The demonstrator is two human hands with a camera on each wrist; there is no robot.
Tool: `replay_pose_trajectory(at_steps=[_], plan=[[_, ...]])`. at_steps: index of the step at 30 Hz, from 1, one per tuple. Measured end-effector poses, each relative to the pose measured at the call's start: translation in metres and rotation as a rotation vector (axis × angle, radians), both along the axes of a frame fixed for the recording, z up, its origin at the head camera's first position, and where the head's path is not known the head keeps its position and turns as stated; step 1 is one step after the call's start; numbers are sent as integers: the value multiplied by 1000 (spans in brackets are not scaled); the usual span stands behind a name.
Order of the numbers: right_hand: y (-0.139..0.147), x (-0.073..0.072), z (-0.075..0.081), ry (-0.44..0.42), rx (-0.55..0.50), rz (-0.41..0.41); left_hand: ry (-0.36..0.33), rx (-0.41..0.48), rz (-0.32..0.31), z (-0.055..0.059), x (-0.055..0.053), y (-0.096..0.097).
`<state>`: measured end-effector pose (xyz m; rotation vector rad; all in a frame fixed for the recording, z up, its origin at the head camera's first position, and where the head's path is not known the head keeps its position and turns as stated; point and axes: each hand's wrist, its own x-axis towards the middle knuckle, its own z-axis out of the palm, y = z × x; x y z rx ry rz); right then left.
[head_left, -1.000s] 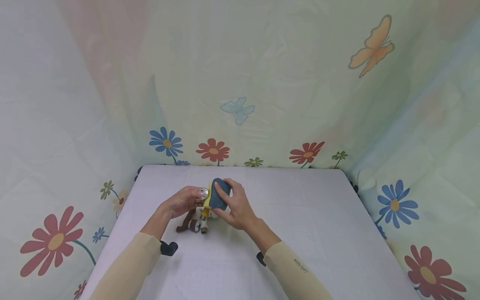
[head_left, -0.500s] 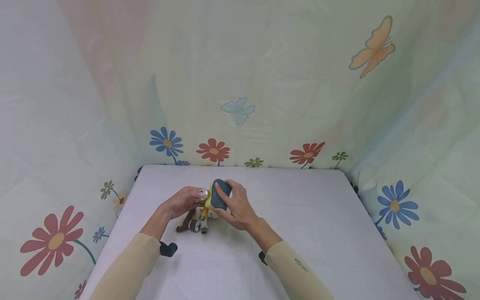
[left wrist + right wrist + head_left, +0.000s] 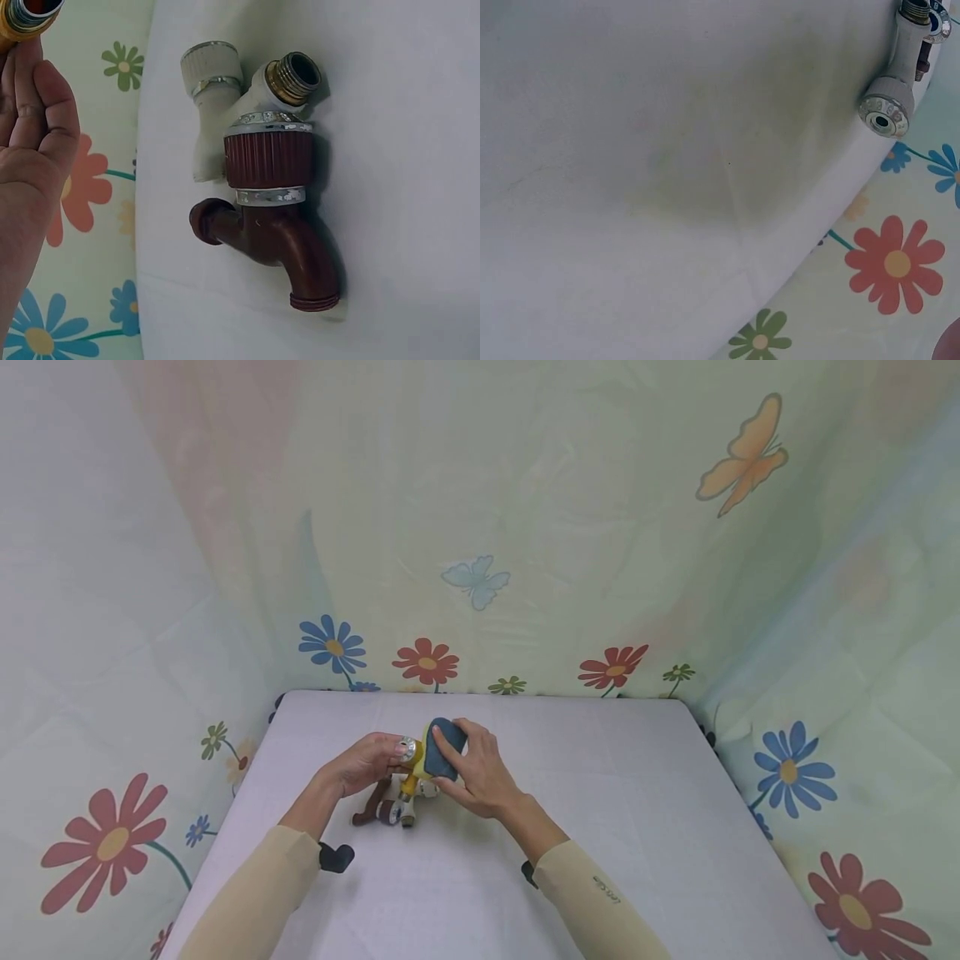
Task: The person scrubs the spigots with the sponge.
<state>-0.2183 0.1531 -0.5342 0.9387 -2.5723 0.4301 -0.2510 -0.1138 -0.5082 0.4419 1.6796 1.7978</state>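
Note:
In the head view my left hand (image 3: 366, 762) grips a yellow tap (image 3: 408, 785) with a silvery handle cap, held above the table. My right hand (image 3: 478, 768) holds a sponge (image 3: 444, 750), blue-grey on one face and pale yellow on the other, with the yellow face against the tap's right side. Beneath them a brown tap (image 3: 274, 217) and a white tap (image 3: 214, 105) lie side by side on the table. The yellow tap's threaded end (image 3: 24, 21) shows at the top corner of the left wrist view, above my left palm.
A white cloth covers the table (image 3: 600, 793). Behind it hangs a curtain (image 3: 570, 568) printed with flowers and butterflies, which also closes in both sides. Black straps (image 3: 336, 857) sit at my wrists.
My right hand and the sponge have shifted slightly to the right, so more of the yellow tap shows. The left hand stays nearly still; the taps on the table have not moved.

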Motion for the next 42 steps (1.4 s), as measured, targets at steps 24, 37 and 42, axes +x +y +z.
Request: replay_pose_trajectory(at_steps=[24, 37, 42], plan=[[7, -5, -1, -91, 3, -56, -22, -31, -15, -2, 2, -5], [9, -3, -5, -153, -111, -66, -25, -38, -6, 0, 4, -6], [12, -3, -7, -175, -142, -67, -31, -29, -6, 1, 4, -5]])
